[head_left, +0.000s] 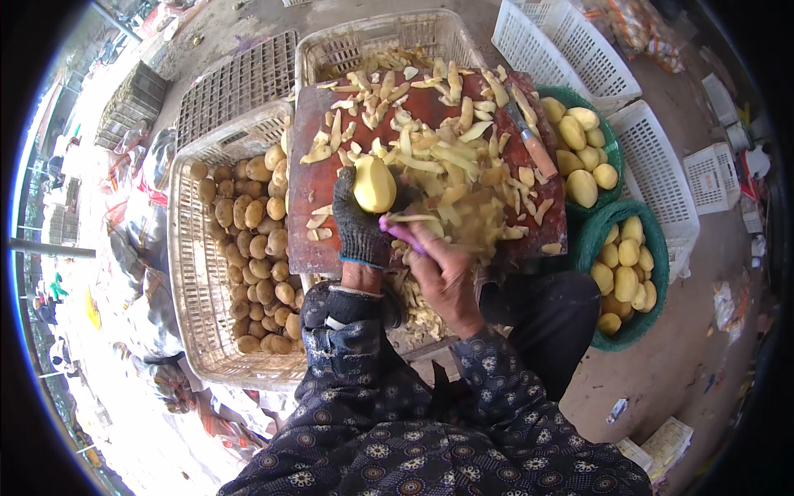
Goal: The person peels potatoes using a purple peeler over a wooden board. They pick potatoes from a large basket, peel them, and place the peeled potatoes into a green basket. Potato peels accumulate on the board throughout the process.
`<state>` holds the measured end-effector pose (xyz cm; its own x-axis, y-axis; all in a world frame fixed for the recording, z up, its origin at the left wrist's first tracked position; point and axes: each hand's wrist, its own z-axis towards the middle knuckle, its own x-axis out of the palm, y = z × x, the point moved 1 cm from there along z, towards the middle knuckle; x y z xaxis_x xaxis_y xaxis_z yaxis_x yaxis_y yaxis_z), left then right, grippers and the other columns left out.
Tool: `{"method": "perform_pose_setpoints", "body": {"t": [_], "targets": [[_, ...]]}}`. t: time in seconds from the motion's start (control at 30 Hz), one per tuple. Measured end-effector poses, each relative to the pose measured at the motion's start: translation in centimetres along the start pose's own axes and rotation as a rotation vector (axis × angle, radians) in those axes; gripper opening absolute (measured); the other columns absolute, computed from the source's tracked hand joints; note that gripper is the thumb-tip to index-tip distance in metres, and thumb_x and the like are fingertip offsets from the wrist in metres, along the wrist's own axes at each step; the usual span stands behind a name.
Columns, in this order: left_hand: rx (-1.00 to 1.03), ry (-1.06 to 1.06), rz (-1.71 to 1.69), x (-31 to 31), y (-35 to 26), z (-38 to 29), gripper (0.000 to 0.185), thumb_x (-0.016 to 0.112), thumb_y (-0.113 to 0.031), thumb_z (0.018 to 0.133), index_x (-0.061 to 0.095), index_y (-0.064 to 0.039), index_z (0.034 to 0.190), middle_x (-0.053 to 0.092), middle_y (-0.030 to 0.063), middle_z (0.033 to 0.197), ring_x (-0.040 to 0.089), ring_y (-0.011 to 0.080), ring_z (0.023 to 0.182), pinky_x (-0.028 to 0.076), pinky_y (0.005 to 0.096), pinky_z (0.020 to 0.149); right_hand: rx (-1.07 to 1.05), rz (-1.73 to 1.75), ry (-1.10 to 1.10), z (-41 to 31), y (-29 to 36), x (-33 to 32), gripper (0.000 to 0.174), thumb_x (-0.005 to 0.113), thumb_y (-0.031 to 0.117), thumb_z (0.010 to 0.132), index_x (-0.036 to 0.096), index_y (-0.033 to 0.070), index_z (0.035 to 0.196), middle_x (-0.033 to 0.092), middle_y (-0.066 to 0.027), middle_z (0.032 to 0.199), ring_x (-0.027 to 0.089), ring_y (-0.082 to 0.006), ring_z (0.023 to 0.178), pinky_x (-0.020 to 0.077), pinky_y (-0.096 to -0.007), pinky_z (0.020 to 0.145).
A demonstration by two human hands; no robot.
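Observation:
My left hand, in a dark knitted glove, grips a pale peeled potato above the red board. Bare and close beside it, my right hand is closed around a purple-handled peeler. A strip of peel lies over the peeler's head, whose blade I cannot make out. Potato peelings are heaped across the board just beyond my hands. Toward the board's right side rests a knife with a wooden handle.
Unpeeled potatoes fill much of a plastic crate at left. Peeled potatoes sit in two green mesh sacks at right. Behind the board stands another crate holding peelings. White crates stand at upper right.

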<state>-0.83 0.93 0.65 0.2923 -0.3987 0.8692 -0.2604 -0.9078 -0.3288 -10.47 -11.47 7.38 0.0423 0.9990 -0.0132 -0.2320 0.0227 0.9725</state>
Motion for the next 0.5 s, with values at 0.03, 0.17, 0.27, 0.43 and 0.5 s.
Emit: {"method": "perform_pose_setpoints", "body": {"t": [0.03,0.17,0.27,0.43,0.5], "targets": [[-0.016,0.021,-0.022,0.0,0.1,-0.2,0.047,0.06,-0.042,0.082,0.054,-0.005,0.11,0.063,0.0144,0.096,0.063,0.0322,0.084,0.054,0.0439,0.073,-0.002,-0.031,-0.063,0.8,-0.8,-0.6,0.035,0.052,0.003,0.084,0.057,-0.003,0.118,0.067,-0.0157,0.087,0.062,-0.0148,0.074,0.0486,-0.028,0.063],[-0.013,0.056,0.036,1.0,0.7,-0.5,0.04,0.055,-0.039,0.087,0.055,-0.006,0.109,0.064,0.0117,0.097,0.063,0.0281,0.087,0.053,0.0396,0.076,0.036,-0.189,-0.046,5.9,-1.5,-2.3,0.035,0.052,0.004,0.083,0.058,-0.002,0.117,0.065,-0.0141,0.076,0.06,-0.0145,0.066,0.0474,-0.0293,0.06],[0.068,0.068,0.139,1.3,0.8,-0.7,0.036,0.051,-0.038,0.092,0.056,-0.007,0.109,0.064,0.0097,0.098,0.062,0.025,0.089,0.053,0.0364,0.078,0.016,-0.241,0.034,7.0,-1.6,-1.2,0.039,0.055,0.007,0.084,0.055,-0.003,0.121,0.066,-0.0119,0.09,0.06,-0.0138,0.076,0.0484,-0.0268,0.067],[0.121,0.009,0.12,0.9,1.3,-0.3,0.038,0.051,-0.037,0.092,0.055,-0.004,0.11,0.064,0.0137,0.101,0.063,0.0247,0.09,0.054,0.036,0.081,-0.034,-0.204,0.037,4.5,-2.6,0.0,0.034,0.053,0.003,0.082,0.059,-0.001,0.116,0.062,-0.0199,0.081,0.063,-0.0228,0.074,0.0485,-0.032,0.067],[-0.028,-0.013,-0.115,0.4,0.6,-0.1,0.044,0.053,-0.041,0.09,0.055,-0.002,0.11,0.064,0.017,0.094,0.065,0.0298,0.083,0.057,0.0395,0.073,-0.077,-0.259,0.033,2.2,-3.6,0.3,0.034,0.052,0.001,0.081,0.059,0.0,0.115,0.061,-0.0223,0.078,0.063,-0.0274,0.072,0.0484,-0.035,0.066]]}}
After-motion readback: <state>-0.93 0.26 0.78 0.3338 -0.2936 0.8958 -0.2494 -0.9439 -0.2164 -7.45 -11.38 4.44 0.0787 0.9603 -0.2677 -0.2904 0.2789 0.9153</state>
